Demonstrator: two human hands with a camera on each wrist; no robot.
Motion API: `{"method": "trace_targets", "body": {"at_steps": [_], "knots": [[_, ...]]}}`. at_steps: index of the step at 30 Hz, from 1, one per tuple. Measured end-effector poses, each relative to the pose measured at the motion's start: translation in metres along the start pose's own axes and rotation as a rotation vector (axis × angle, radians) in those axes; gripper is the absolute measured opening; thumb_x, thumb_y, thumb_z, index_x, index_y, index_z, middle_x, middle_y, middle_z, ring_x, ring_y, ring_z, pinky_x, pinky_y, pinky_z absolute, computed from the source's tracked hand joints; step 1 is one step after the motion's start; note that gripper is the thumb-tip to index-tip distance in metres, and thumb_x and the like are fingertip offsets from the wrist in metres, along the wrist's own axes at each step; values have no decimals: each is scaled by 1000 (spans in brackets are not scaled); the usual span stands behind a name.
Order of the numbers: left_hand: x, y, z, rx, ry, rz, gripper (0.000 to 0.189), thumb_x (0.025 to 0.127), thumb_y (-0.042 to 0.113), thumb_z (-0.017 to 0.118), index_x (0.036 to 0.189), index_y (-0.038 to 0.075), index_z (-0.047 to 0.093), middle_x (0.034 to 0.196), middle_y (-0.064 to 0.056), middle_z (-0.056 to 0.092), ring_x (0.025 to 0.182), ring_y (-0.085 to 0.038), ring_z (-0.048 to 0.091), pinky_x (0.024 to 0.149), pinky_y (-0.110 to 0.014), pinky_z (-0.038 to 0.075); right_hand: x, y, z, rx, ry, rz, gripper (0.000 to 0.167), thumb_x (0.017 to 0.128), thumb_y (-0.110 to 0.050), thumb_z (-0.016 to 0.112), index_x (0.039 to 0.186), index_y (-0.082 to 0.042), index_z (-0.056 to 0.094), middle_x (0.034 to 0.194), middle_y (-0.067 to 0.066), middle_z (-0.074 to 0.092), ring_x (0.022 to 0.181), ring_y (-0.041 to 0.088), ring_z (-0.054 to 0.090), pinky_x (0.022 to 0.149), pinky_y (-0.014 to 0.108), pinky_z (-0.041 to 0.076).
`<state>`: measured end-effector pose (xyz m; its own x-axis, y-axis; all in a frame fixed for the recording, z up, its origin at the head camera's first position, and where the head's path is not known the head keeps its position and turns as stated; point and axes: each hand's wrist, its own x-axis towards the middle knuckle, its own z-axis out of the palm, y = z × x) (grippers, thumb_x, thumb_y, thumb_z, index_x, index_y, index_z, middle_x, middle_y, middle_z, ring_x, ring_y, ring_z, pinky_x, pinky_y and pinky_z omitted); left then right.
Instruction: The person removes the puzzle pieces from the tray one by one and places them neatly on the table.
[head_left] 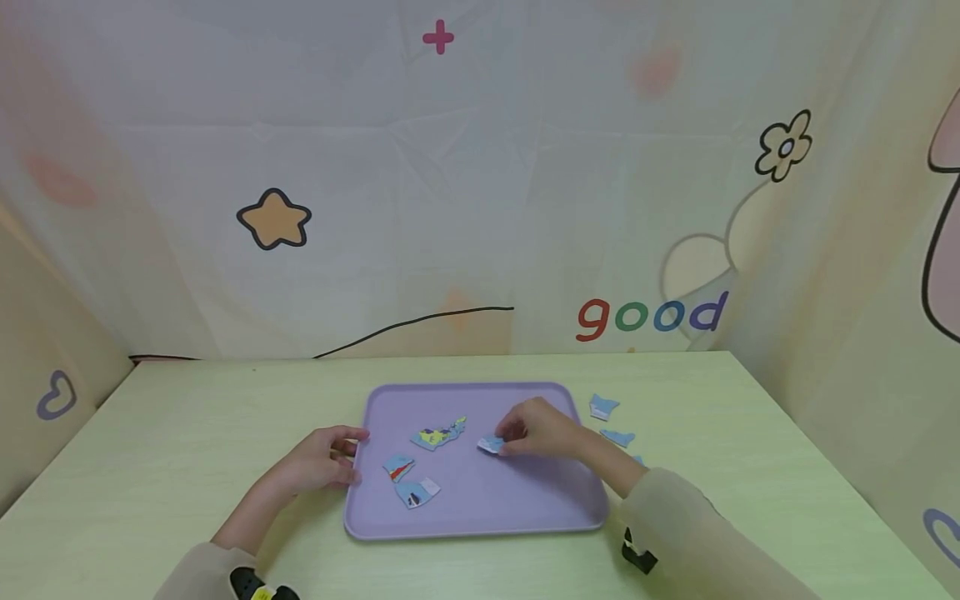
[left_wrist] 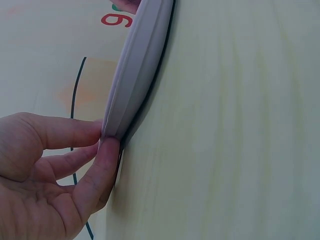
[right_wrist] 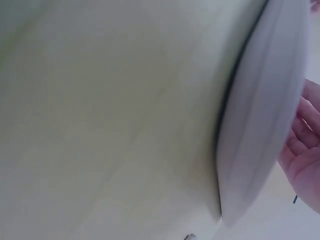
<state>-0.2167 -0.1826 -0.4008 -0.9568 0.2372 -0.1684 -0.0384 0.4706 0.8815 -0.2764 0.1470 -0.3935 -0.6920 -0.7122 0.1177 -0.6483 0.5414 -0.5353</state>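
My right hand [head_left: 536, 427] pinches a light-blue jigsaw piece [head_left: 491, 444] over the right half of a lilac tray [head_left: 510, 508]. In the right wrist view the tray's side partly hides that hand [right_wrist: 305, 150]; the piece is out of sight there. At the tray's left edge my left hand [head_left: 318, 458] holds the rim between thumb and fingers, as the left wrist view shows with the hand [left_wrist: 60, 175] against the tray's side [left_wrist: 135, 70]. On the tray lie a yellow-and-blue patterned section [head_left: 438, 435], a blue piece with red [head_left: 399, 467] and a blue-and-white piece [head_left: 417, 493].
Right of the tray, on the pale wooden table [head_left: 225, 408], lie blue pieces: one upper [head_left: 603, 407], one below it [head_left: 618, 437], and one partly hidden by the right arm [head_left: 638, 460]. A printed cloth [head_left: 360, 183] hangs behind the table and at its sides.
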Motion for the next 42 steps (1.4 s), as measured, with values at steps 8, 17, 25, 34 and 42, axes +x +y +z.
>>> {"method": "trace_targets", "body": {"at_steps": [8,17,25,34,42], "knots": [[-1,1,1,-7,9,-23,55,71,-9,66,124,-8,47,100,-16,51,81,-21,51,67,-32,53,-10,4,-13,47,25,37,20,75,-12,73,90,2,70,83,4,68,70,5,59,66,17,50],[0,0,0,9,13,-15,55,71,-9,66,123,-8,48,100,-16,53,79,-20,52,65,-32,52,-31,17,-35,33,85,36,20,77,-9,70,92,4,69,86,9,68,73,11,61,66,22,52],[0,1,1,9,9,-12,55,71,-9,66,123,-8,47,100,-16,53,79,-20,52,65,-32,53,-55,37,-52,28,143,111,22,78,-9,70,95,5,68,88,11,68,73,13,61,65,21,51],[0,1,0,9,0,-4,55,71,-9,66,123,-10,47,100,-17,53,79,-20,52,64,-32,53,-85,59,-72,-27,209,216,26,78,-11,70,97,7,67,88,12,68,74,16,61,65,22,51],[-1,2,0,17,-2,-6,55,72,-9,66,123,-9,47,100,-17,53,80,-20,52,64,-31,52,-104,71,-82,-87,221,288,26,78,-10,69,96,9,66,88,15,67,76,20,60,64,22,50]]}}
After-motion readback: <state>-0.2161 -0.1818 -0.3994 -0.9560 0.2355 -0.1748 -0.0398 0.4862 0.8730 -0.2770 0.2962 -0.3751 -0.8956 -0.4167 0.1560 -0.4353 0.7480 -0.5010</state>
